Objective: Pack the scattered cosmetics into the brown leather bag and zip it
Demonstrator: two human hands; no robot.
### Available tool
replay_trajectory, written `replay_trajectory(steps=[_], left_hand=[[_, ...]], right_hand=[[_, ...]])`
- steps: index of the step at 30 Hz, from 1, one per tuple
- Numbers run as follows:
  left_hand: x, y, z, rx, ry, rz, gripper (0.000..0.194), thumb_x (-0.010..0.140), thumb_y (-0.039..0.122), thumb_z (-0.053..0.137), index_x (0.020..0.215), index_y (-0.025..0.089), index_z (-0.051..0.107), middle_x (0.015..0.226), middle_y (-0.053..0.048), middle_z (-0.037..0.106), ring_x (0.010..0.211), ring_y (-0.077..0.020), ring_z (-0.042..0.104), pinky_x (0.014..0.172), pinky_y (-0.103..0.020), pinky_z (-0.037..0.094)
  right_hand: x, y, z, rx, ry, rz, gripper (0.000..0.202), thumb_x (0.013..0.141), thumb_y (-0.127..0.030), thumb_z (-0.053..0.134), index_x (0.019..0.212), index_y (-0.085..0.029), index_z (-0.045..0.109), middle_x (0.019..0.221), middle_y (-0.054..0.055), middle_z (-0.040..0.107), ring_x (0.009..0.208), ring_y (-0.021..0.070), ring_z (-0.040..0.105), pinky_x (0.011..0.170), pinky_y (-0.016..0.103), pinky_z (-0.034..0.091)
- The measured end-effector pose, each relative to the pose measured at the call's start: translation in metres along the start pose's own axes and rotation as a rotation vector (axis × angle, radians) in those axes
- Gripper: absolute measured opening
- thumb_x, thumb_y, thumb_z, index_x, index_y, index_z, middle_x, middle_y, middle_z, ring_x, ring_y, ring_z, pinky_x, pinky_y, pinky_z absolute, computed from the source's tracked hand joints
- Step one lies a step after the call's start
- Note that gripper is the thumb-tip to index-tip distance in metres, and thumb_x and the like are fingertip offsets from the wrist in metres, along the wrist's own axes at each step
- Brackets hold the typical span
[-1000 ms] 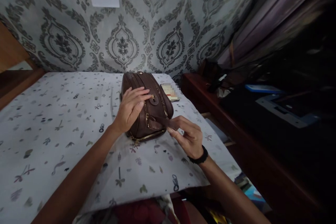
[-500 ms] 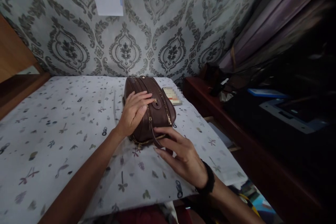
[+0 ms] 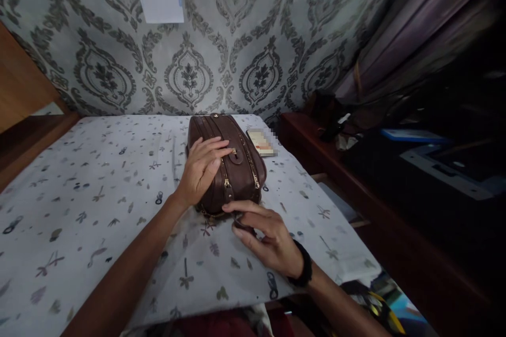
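Observation:
A dark brown leather handbag with gold zips lies on the patterned tablecloth. My left hand rests flat on its upper side, fingers extended towards the small gold-coloured clasp. At the bag's near end, my right hand has a dark strap between thumb and fingers, with the index finger stretched along the bag. Much of the strap is hidden by those fingers. A gold zip pull shows just above my right hand, on the bag's near part.
A small printed card or booklet, partly blurred out, lies right of the bag. Patterned wallpaper with a white paper rises behind. A wooden cabinet borders the left; a dark red wooden ledge with dark items runs along the right.
My right hand has moved slightly left and down, and its fingers have closed in on the strap, which was looped more visibly before. My left hand has stayed on the bag.

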State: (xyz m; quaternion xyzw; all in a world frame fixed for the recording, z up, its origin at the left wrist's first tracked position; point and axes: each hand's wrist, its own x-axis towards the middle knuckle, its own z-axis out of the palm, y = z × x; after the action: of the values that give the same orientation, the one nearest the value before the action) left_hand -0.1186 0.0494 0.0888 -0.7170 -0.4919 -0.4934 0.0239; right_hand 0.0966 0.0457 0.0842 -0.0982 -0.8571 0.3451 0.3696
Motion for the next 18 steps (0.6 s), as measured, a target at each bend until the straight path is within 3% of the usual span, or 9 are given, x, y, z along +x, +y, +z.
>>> replay_trajectory(steps=[11,18], left_hand=[[0.001,0.001,0.001,-0.003,0.002,-0.011,0.045,0.104,0.041,0.026,0.117,0.026,0.066,0.129,-0.005,0.067,0.133,-0.0201,0.051,0.119,-0.053,0.025],[0.000,0.001,0.001,-0.003,0.015,-0.006,0.043,0.104,0.039,0.027,0.117,0.026,0.066,0.129,-0.005,0.067,0.132,-0.0201,0.051,0.118,-0.053,0.025]], right_hand=[[-0.010,0.016,0.009,-0.193,-0.040,-0.170,0.023,0.090,-0.012,0.058,0.069,-0.020,0.051,0.094,0.008,0.076,0.079,0.0149,0.074,0.067,0.022,0.058],[-0.019,0.014,0.000,-0.216,-0.006,-0.131,0.021,0.090,-0.013,0.061,0.071,-0.019,0.054,0.121,0.014,0.071,0.085,0.0151,0.073,0.068,0.023,0.057]])
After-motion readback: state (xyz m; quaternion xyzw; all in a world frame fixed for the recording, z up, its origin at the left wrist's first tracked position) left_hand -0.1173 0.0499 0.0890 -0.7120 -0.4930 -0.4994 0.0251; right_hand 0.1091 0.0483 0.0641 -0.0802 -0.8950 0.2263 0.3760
